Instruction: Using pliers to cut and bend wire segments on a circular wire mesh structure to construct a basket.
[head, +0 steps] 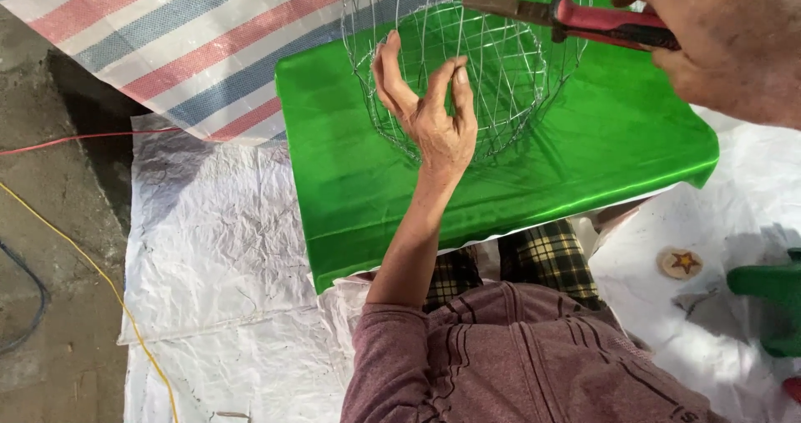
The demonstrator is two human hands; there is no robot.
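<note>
- Left hand [434, 114] raised palm-up over the near rim of a round wire basket [492, 98], fingers curled loosely and spread apart, gripping nothing; fingertips just beside the wires, actual contact not clear.
- Right hand [726, 43] at the top right corner, closed firmly around the red-and-black handle of a pair of pliers [576, 16]; rusty metal nose pointing left, across the mouth of the wire basket.
- Wire basket standing upright on a bench covered by a shiny green cloth [634, 139], toward the far middle of it; upper part cut off by the frame edge.
- Striped red, blue and white tarpaulin [167, 39] lying behind and to the left of the bench.
- Crumpled white plastic sheet [217, 248] spread on the floor around the bench.
- Small round wooden disc with a star [680, 263] resting on the white sheet at right, near a green plastic object [772, 285] partly out of view.
- Yellow cable [75, 248] and red cable [67, 142] running over bare concrete at left.
</note>
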